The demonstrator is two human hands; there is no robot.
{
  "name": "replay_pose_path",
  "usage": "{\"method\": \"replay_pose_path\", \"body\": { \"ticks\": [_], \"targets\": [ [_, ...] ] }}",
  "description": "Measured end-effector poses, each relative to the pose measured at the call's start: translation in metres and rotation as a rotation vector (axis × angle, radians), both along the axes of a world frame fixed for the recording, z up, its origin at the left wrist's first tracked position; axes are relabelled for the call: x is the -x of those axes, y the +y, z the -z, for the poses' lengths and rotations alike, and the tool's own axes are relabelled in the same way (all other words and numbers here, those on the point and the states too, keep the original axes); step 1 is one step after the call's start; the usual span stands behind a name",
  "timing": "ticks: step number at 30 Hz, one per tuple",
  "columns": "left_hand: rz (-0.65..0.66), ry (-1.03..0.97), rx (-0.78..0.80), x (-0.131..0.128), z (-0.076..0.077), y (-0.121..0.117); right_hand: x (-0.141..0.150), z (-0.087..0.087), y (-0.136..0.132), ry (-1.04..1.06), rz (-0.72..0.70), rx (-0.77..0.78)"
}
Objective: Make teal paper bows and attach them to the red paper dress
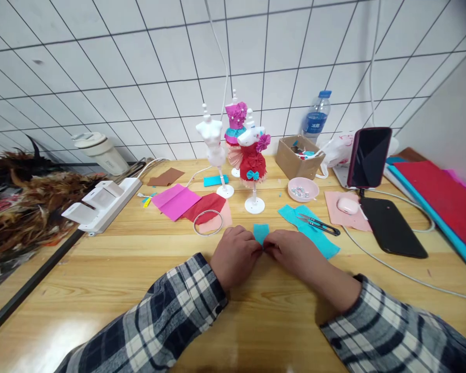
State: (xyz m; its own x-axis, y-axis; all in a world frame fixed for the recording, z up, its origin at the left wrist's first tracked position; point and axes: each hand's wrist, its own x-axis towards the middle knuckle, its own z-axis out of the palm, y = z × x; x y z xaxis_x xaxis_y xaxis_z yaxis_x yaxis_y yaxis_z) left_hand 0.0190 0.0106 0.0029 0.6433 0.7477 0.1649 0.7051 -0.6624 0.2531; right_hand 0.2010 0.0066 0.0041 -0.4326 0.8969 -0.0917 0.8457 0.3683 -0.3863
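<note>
Both hands meet at the middle of the wooden table over a small piece of turquoise crepe paper (261, 232). My left hand (236, 255) pinches its lower left edge, and my right hand (291, 253) pinches the lower right; the fingertips hide the lower part. To the right lies a larger turquoise crepe sheet (323, 243) with black-handled thread snips (317, 224) on top. Left of my hands, a metal ring (195, 226) rests partly on red paper (205, 205) and pink paper (226, 213), with a magenta sheet (174, 201) beside them.
Behind stand a bare white mini mannequin (210, 132) and two dressed ones, the front one in a red dress (252, 163). A pink bowl of beads (303, 189), a cardboard box (295, 161) and a propped phone (369, 158) stand right. A white power strip (108, 205) lies left.
</note>
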Motion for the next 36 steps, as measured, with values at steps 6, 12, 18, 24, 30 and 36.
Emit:
{"method": "replay_pose_path", "body": {
  "ticks": [6,12,18,24,30,36],
  "targets": [
    [-0.001,0.053,0.016,0.0005,-0.0005,0.0056,-0.0002,-0.0015,0.0,-0.034,-0.02,-0.041],
    [0.035,-0.014,0.025,0.0004,0.0029,0.0073,0.0011,-0.0017,0.001,-0.066,0.0,-0.038],
    [-0.031,-0.02,0.002,-0.0011,0.0028,0.0045,0.0003,0.0006,-0.0005,-0.006,0.036,-0.027],
    [-0.074,-0.009,0.003,-0.0021,-0.0005,0.0016,0.0017,0.0,0.0004,-0.043,0.035,-0.017],
    [-0.089,0.009,-0.012,-0.0035,-0.0018,0.0014,0.0024,-0.0012,0.0001,-0.039,0.035,-0.002],
    [-0.1,0.01,-0.007,-0.0043,-0.0018,0.0024,0.0009,-0.0003,0.0002,-0.028,0.039,-0.061]
  ]
}}
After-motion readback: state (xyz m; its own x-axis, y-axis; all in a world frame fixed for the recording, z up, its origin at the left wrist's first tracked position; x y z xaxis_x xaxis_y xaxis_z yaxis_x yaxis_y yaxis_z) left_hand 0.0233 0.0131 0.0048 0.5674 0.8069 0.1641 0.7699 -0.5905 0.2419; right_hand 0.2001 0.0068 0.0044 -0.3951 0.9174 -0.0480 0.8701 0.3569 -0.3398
